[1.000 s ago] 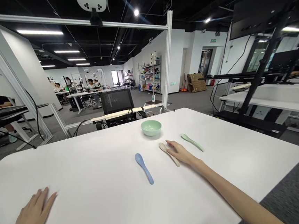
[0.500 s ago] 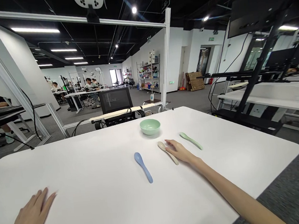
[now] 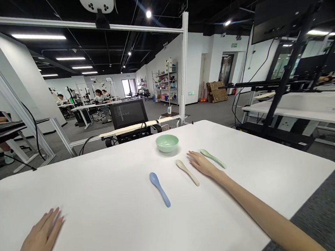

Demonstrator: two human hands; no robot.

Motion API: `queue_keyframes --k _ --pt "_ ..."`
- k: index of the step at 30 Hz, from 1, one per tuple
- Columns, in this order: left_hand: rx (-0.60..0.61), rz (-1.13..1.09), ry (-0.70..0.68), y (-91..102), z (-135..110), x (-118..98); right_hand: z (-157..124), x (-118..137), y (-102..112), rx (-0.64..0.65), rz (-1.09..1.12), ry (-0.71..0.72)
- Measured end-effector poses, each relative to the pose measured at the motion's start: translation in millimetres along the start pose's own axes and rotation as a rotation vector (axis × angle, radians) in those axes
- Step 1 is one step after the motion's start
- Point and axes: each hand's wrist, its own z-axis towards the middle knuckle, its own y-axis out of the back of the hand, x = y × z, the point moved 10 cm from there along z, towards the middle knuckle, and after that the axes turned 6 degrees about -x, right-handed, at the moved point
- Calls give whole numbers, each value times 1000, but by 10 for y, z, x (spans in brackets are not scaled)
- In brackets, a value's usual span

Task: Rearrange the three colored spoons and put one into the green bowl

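Observation:
My right hand is open over the white table, its fingers stretched toward the back. It lies between a cream spoon on its left and a light green spoon on its right, holding neither. Further left lies a blue spoon, bowl end pointing away from me. Behind the spoons stands a pale green bowl, upright. At the near left, my left hand rests open and flat with nothing in it, well apart from the spoons.
A metal frame rises beyond the table's far edge, with a black office chair behind it. To the right is another white desk with a black stand. People sit at desks in the background.
My right hand has moved off the cream spoon, slightly to the right, toward the light green spoon. The cream spoon stays on the table. My left hand has barely shifted.

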Motion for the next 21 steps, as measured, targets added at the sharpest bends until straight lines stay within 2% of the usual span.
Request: queue_keyframes --k 5,12,17,21 --pt "79 -176 82 -172 -24 86 -10 -67 -90 7 25 -6" --pt "88 -169 109 -231 -13 181 -20 -44 -100 24 -9 -6" --pt "104 -164 72 -326 26 262 -24 19 -34 28 3 -37" --pt "150 -142 89 -430 37 338 -70 177 105 -30 29 -101"
